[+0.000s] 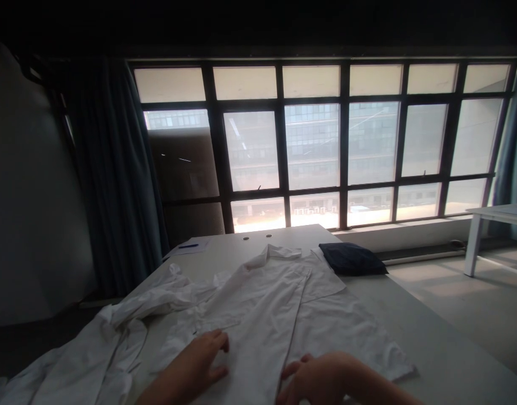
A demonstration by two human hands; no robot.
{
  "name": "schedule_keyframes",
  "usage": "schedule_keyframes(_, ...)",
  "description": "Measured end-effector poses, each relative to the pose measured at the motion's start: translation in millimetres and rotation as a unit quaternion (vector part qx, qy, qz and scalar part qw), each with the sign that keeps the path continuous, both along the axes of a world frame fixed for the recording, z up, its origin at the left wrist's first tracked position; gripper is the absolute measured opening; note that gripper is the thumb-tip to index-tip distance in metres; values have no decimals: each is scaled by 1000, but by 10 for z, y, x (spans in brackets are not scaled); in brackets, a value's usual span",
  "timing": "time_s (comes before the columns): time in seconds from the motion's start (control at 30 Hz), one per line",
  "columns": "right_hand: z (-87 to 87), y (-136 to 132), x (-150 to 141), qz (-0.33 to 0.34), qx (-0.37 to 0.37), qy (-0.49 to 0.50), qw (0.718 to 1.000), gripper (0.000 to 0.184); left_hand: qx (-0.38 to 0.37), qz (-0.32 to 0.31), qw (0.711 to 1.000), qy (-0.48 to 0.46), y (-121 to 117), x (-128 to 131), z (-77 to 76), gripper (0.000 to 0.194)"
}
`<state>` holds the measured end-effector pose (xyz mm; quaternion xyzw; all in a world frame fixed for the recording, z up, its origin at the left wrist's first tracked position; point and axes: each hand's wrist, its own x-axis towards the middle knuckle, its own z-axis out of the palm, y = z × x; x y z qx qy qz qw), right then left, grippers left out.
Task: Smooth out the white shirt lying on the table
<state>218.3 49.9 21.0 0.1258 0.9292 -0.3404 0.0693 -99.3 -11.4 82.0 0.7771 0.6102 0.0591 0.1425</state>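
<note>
Resting your open, ungripping left hand [190, 365] and right hand [321, 379] on the near edge of the white shirt [258, 304], you have the table [410, 332] beneath that shirt, its sleeve bunched to your left, and a navy cushion [351, 257] just past its collar.

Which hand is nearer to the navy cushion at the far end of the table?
The right. The right hand is at the near part of the white shirt, closer to the person than the navy cushion and slightly left of it; the left hand lies farther left.
</note>
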Motion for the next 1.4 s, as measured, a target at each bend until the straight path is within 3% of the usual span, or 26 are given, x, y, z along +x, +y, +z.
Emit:
schedule_keyframes(0.1, 0, -2, 10, 2, 43, 15, 999, 61, -2, -74, 997, -31, -24, 345, -152, 32)
schedule_keyframes(0.17, -39, -6, 4, -6, 92, 6, 996, 59, -3, -123, 992, -24, 6, 479, -330, 53)
schedule_keyframes(0.27, -189, -10, -33, -18, 169, -18, 985, 40, 1, -206, 978, 1, 101, 506, -594, 73)
schedule_keyframes(0.4, -423, -15, -105, -31, 221, 3, 975, 9, -44, -226, 972, 41, 201, 416, -783, 85)
schedule_keyframes(0.5, -412, -33, -131, -38, 198, 5, 980, 5, -64, -222, 971, 59, 212, 393, -816, 85)
schedule_keyframes(0.63, -100, -72, -103, -31, 57, 7, 998, 12, -80, -221, 969, 75, 210, 406, -847, 70)
schedule_keyframes(0.73, 113, -79, -73, -142, 27, 80, 986, 30, -77, -222, 968, 82, 257, 422, -945, 78)
schedule_keyframes(0.8, 133, -43, -53, -263, 90, 144, 950, 34, -81, -205, 972, 87, 308, 450, -1038, 77)
schedule_keyframes(0.87, 46, 37, -16, -327, 157, 148, 920, 47, -94, -176, 975, 101, 351, 489, -1108, 71)
schedule_keyframes(0.97, -184, 220, 89, -322, 177, 57, 928, 75, -105, -165, 975, 107, 359, 524, -1086, 72)
schedule_keyframes(1.1, -395, 459, 262, -338, 179, 7, 924, 79, -57, -218, 973, 46, 290, 459, -860, 87)
schedule_keyframes(1.23, -446, 603, 368, -377, 185, -19, 907, 80, 12, -156, 988, 3, 290, 339, -729, 78)
schedule_keyframes(1.4, -444, 633, 358, -384, 190, -30, 903, 82, 45, -92, 995, -4, 350, 272, -807, 64)
